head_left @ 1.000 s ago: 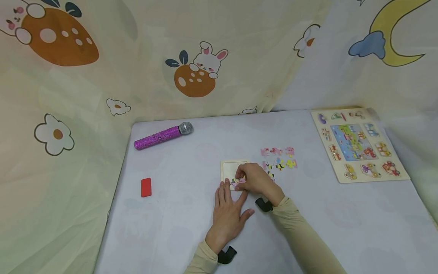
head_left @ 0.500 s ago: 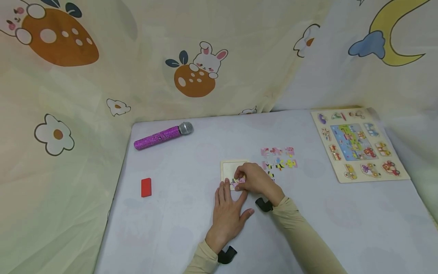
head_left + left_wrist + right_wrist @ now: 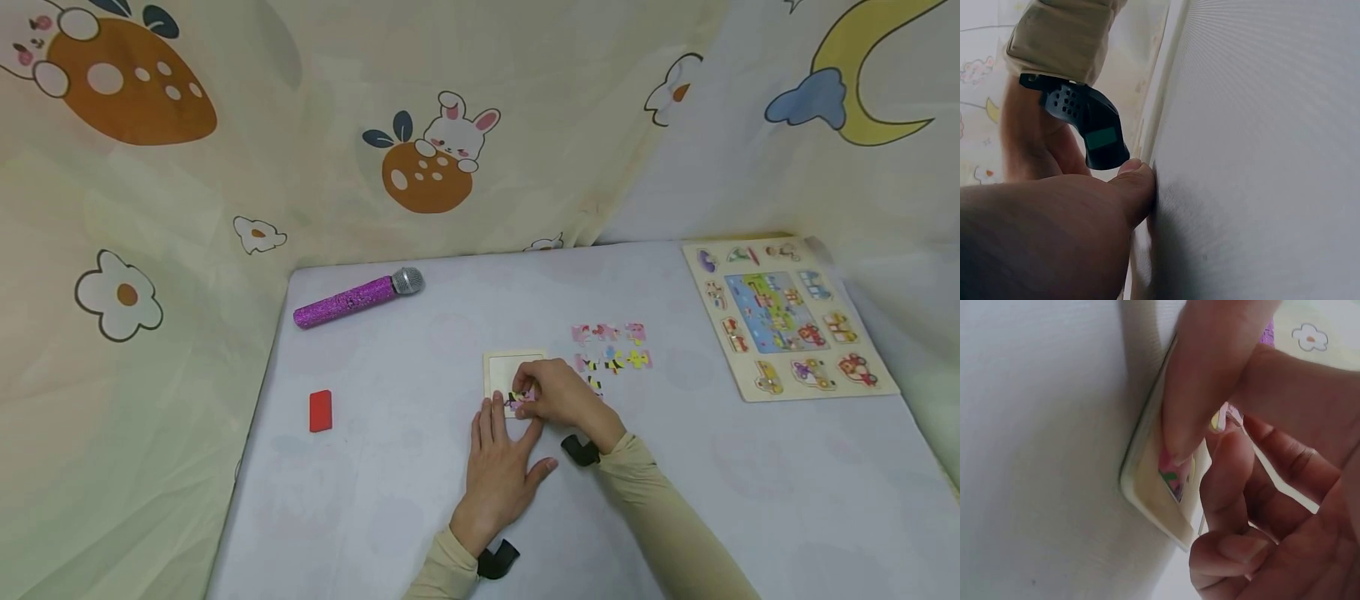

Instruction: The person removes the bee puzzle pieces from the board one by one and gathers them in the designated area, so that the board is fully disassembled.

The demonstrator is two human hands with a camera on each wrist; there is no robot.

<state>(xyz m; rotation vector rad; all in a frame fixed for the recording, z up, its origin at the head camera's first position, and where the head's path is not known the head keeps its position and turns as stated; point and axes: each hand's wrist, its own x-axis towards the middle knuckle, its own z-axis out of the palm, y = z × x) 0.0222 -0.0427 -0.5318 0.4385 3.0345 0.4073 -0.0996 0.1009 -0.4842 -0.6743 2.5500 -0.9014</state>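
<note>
My left hand [image 3: 498, 475] lies flat with straight fingers along the near edge of a small wooden puzzle frame [image 3: 489, 367]. In the left wrist view, the left hand [image 3: 1072, 231] shows its thumb low over the table. My right hand [image 3: 566, 396] is over the frame's right side, thumb and index finger pinching a small puzzle piece [image 3: 529, 395]. The right wrist view shows this piece [image 3: 1220, 419] at the fingertips, partly hidden. Beside it a finger touches a pink-and-green piece [image 3: 1174, 475] within the frame's corner [image 3: 1147, 494]. The other right fingers are curled.
Loose puzzle pieces [image 3: 613, 360] lie in rows right of the frame. A large wooden picture board [image 3: 720, 367] stands at the back right. A purple glitter microphone [image 3: 345, 304] and a red block [image 3: 320, 411] are on the left. Patterned cloth [image 3: 300, 183] hangs behind.
The right thumb and index finger have shifted slightly left and toward me at the frame, with the piece between them. The left hand stays in place.
</note>
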